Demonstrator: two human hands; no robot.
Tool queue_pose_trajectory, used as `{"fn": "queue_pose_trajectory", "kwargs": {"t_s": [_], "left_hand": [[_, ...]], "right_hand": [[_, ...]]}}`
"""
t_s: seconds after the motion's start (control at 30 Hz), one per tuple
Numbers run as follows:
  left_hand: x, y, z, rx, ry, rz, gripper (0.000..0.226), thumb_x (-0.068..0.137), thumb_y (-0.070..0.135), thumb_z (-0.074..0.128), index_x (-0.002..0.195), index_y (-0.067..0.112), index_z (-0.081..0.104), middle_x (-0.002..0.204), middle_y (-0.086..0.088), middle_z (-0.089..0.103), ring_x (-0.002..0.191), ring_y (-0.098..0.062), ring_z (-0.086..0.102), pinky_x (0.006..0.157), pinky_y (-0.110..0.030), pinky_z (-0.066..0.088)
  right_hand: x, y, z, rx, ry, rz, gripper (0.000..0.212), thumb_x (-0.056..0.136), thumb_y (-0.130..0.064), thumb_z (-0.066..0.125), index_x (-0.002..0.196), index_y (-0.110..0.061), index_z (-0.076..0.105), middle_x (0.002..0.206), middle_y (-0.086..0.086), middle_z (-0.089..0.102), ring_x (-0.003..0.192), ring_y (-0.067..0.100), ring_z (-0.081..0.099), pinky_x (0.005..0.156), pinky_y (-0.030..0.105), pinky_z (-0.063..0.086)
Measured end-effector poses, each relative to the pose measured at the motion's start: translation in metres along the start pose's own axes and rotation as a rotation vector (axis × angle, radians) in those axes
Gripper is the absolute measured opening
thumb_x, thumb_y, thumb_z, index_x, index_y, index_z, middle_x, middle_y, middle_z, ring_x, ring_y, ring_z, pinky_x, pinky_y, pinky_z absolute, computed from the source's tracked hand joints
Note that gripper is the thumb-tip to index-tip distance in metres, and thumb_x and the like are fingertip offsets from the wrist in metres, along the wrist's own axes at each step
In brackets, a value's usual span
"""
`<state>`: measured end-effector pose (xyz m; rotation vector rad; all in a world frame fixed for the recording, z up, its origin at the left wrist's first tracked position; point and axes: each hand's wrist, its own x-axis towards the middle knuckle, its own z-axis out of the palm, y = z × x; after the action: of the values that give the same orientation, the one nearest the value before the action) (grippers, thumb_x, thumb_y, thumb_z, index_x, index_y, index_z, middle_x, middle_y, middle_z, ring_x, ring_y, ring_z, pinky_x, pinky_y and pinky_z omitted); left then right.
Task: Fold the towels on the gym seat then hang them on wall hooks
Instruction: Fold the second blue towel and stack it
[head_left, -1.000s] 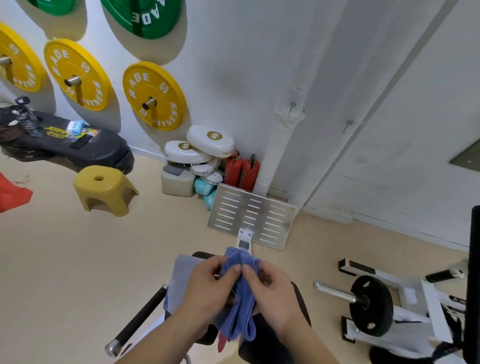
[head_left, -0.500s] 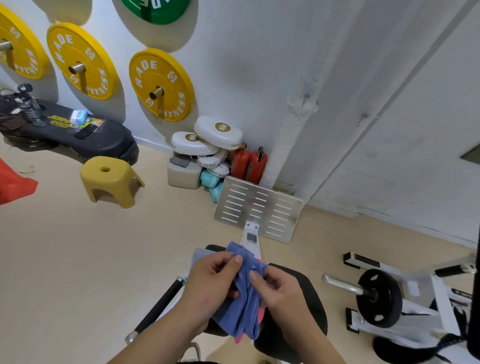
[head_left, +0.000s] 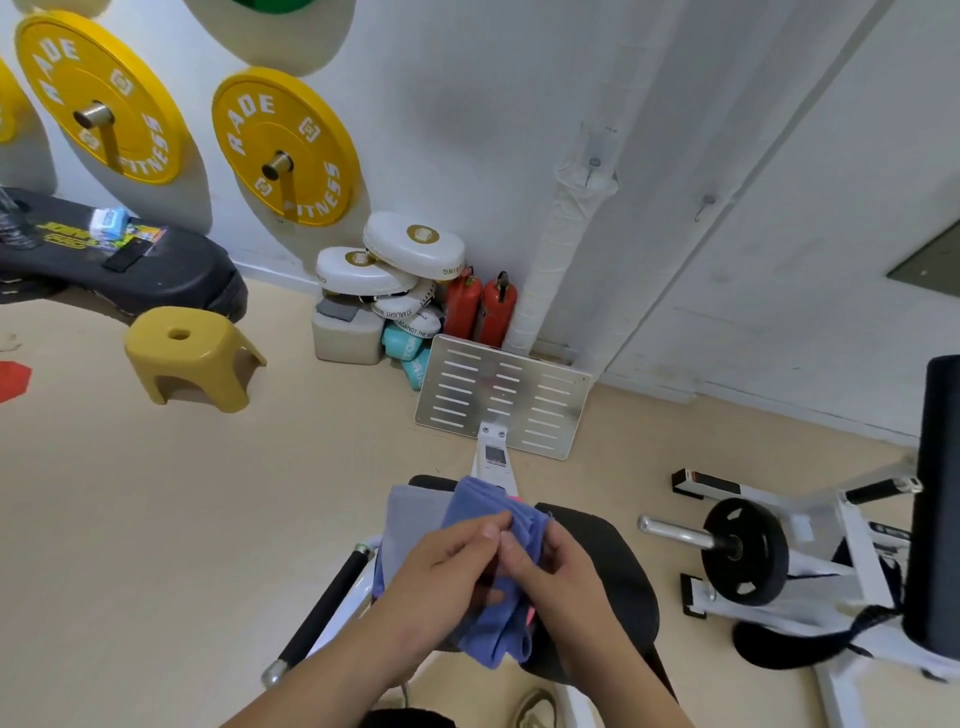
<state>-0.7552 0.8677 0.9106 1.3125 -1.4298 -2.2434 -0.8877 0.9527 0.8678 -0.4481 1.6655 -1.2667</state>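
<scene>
Both hands meet low over the gym seat (head_left: 608, 561), fingers curled into cloth.
- Left hand (head_left: 441, 566) grips the blue towel (head_left: 488, 634) from its left side, thumb on top.
- Right hand (head_left: 561, 571) pinches the same bundle from the right, its fingertips almost touching the left's.
- The towel is bunched lengthwise between them. One end pokes out past the knuckles and the other hangs below the wrists.
- A pink edge (head_left: 529, 618) peeks from under it.

The fold looks about half made. Best to square the edges, keep the layers pinched together and press flat on the seat, or it may slump open.

A grey towel (head_left: 410, 525) lies flat just left of the hands. Two small wall hooks (head_left: 707, 200) are far off, well apart from the hands.
</scene>
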Motion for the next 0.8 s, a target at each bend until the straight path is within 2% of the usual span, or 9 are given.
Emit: {"fn": "queue_pose_trajectory", "kwargs": {"t_s": [0.1,0.17,0.23,0.33,0.4,0.47,0.57,0.63,0.8], "left_hand": [[0.002,-0.006,-0.010,-0.061,0.066,0.005,0.022,0.104,0.018,0.057,0.111,0.028,0.075,0.098,-0.004,0.080,0.083,-0.015,0.076,0.065,-0.022,0.059],[0.011,-0.019,-0.022,0.062,0.273,0.084,0.019,0.097,0.013,0.066,0.107,0.028,0.073,0.096,-0.003,0.078,0.083,-0.014,0.074,0.068,-0.020,0.058],[0.017,-0.036,-0.040,0.158,0.364,0.088,0.032,0.086,0.022,0.079,0.113,0.033,0.066,0.110,0.009,0.072,0.097,-0.010,0.069,0.079,-0.020,0.055],[0.023,-0.060,-0.069,0.004,0.114,-0.055,0.082,0.067,0.044,0.092,0.139,0.031,0.055,0.132,0.008,0.066,0.117,-0.014,0.065,0.091,-0.036,0.056],[0.022,-0.066,-0.079,-0.140,-0.149,-0.135,0.071,0.076,0.037,0.088,0.139,0.022,0.061,0.133,-0.005,0.070,0.118,-0.026,0.068,0.095,-0.042,0.056],[0.021,-0.068,-0.081,-0.225,-0.228,-0.204,0.052,0.082,0.027,0.082,0.131,0.016,0.069,0.128,-0.011,0.072,0.120,-0.031,0.068,0.104,-0.048,0.053],[0.031,-0.067,-0.086,-0.222,-0.066,-0.209,0.043,0.078,0.018,0.077,0.120,0.015,0.073,0.115,-0.007,0.077,0.102,-0.024,0.075,0.092,-0.045,0.059],[0.044,-0.060,-0.093,-0.165,0.047,-0.193,0.034,0.081,0.009,0.068,0.114,0.013,0.074,0.102,-0.007,0.076,0.088,-0.022,0.072,0.081,-0.040,0.059],[0.088,-0.047,-0.100,0.040,0.279,-0.132,0.034,0.084,0.012,0.064,0.113,0.027,0.070,0.096,-0.003,0.077,0.091,-0.024,0.075,0.086,-0.050,0.063]], "right_hand": [[0.003,0.008,-0.004,0.034,-0.043,0.042,0.032,0.084,-0.030,0.082,0.113,-0.024,0.072,0.114,0.012,0.075,0.113,0.034,0.070,0.100,0.053,0.057],[0.004,0.006,-0.004,0.073,-0.095,0.081,0.032,0.090,-0.027,0.077,0.121,-0.020,0.070,0.120,0.011,0.074,0.116,0.033,0.069,0.106,0.055,0.052],[0.005,0.000,-0.007,0.159,-0.149,0.164,0.036,0.093,-0.020,0.073,0.129,-0.015,0.067,0.127,0.010,0.072,0.122,0.032,0.067,0.111,0.055,0.048],[0.010,-0.004,-0.015,0.305,-0.247,0.288,0.046,0.087,-0.018,0.071,0.132,-0.011,0.066,0.133,0.018,0.068,0.126,0.040,0.063,0.112,0.057,0.045],[0.017,0.005,-0.019,0.314,-0.238,0.355,0.049,0.087,-0.020,0.073,0.134,-0.014,0.065,0.134,0.017,0.068,0.125,0.041,0.063,0.111,0.057,0.046],[0.026,0.018,-0.016,0.320,-0.237,0.413,0.042,0.095,-0.029,0.070,0.135,-0.022,0.065,0.136,0.014,0.067,0.127,0.040,0.063,0.112,0.059,0.045],[0.046,0.034,-0.004,0.056,-0.150,0.403,0.043,0.092,-0.059,0.067,0.131,-0.042,0.063,0.136,-0.002,0.068,0.125,0.028,0.066,0.106,0.055,0.051],[0.061,0.034,0.004,-0.151,-0.095,0.360,0.042,0.093,-0.063,0.059,0.131,-0.044,0.059,0.134,-0.008,0.066,0.121,0.019,0.065,0.105,0.050,0.053],[0.100,0.017,0.022,-0.248,-0.077,0.274,0.020,0.101,-0.020,0.055,0.119,-0.029,0.056,0.118,-0.002,0.063,0.106,0.016,0.063,0.094,0.037,0.055]]}}
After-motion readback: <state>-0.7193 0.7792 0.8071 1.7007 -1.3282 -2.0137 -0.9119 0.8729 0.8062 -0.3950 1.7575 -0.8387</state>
